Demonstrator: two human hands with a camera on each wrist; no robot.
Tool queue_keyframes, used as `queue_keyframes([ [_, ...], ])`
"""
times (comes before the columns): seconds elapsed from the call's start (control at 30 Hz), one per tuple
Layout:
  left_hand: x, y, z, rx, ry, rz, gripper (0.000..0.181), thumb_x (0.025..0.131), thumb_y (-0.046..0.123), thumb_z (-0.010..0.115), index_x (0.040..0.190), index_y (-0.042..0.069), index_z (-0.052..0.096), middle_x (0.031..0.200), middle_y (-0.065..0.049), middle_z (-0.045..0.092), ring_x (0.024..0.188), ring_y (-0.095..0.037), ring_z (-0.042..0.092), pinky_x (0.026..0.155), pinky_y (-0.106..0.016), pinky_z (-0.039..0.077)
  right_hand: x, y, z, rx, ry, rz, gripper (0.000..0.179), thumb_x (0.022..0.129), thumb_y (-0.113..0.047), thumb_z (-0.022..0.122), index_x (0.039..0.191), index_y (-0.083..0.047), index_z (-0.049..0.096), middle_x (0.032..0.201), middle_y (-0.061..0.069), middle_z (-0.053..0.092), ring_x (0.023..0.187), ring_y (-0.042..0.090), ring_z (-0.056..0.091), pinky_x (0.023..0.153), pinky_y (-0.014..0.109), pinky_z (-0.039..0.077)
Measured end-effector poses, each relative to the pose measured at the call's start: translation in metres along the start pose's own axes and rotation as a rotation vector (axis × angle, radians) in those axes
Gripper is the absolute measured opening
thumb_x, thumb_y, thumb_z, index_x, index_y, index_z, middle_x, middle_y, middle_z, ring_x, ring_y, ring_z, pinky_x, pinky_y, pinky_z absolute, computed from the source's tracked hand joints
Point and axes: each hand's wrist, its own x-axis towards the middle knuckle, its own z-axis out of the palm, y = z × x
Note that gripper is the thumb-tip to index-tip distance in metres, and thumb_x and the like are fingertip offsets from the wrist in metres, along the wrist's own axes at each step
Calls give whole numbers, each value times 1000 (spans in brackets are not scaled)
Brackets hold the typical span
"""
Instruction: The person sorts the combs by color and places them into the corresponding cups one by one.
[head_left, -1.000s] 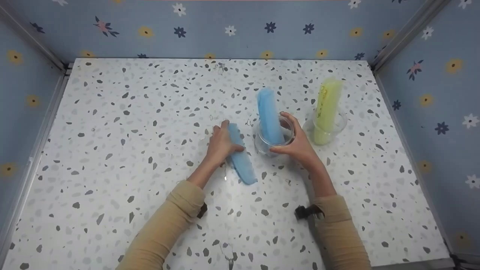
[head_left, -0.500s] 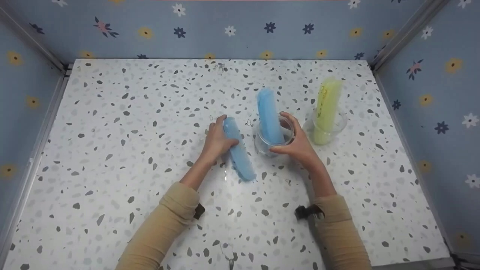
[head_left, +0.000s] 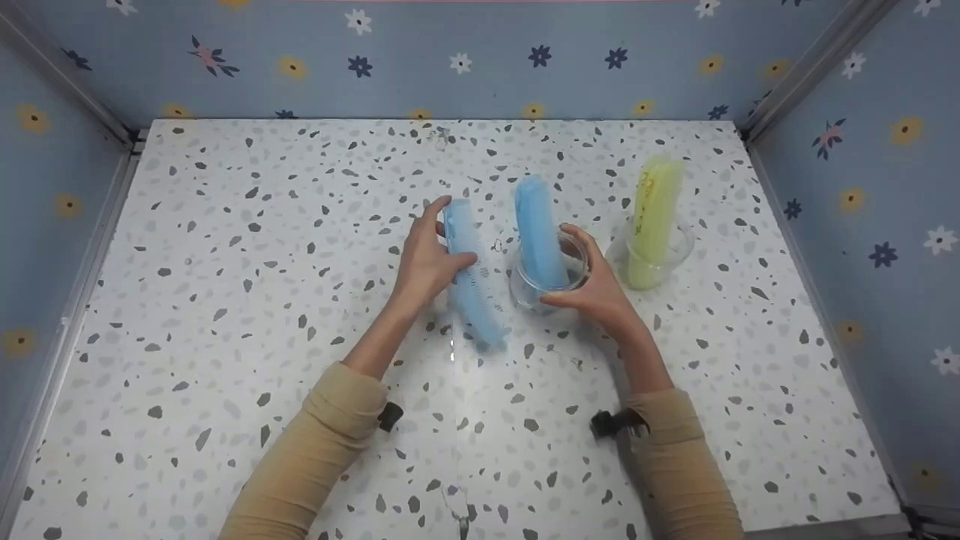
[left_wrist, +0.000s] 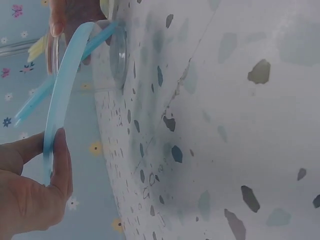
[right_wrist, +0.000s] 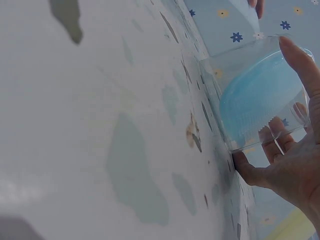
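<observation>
My left hand pinches a translucent blue comb between thumb and fingers; in the left wrist view the comb is lifted off the table. With my right hand I grip a clear plastic cup around its side. A second blue comb leans inside that cup, its upper end sticking out past the rim. The right wrist view shows its rounded lower end through the clear wall, with my right fingers curled about the cup.
To the right of my right hand, another clear cup holds yellow-green combs, how many I cannot tell. The speckled white table is bordered by blue floral panels at the back and both sides.
My left hand has risen with its blue comb, moving away from me and slightly left, and the comb now shows its teeth. The right hand and its cup have stayed put.
</observation>
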Motion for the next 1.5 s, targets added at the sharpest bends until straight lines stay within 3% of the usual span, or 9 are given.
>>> queue_keyframes([
  [0.47,-5,30,-9,-103,66,191,90,84,7,79,160,28,34,123,-10,53,85,-17,60,73,-28,54,1,-1,-1,-32,10,-3,109,66,-10,96,154,-37,36,165,5,38,153,26,35,124,57,32],
  [0.7,-6,47,-9,-148,103,312,88,86,3,78,160,26,36,122,-10,53,84,-17,58,75,-27,54,2,1,-2,-24,7,-11,109,67,-13,96,155,-35,36,165,6,38,154,31,33,123,60,31],
  [1.17,-5,77,7,-129,201,463,82,90,8,78,160,21,36,124,-10,51,90,-17,58,71,-26,50,-1,-2,-3,-54,7,13,108,69,-14,95,155,-38,34,166,3,36,155,29,33,123,63,31],
  [1.5,-4,82,21,-106,225,585,79,92,7,76,159,16,36,125,-13,50,93,-21,60,72,-26,56,0,1,1,-56,17,5,108,69,-16,96,155,-38,34,165,3,37,154,29,34,123,61,33],
])
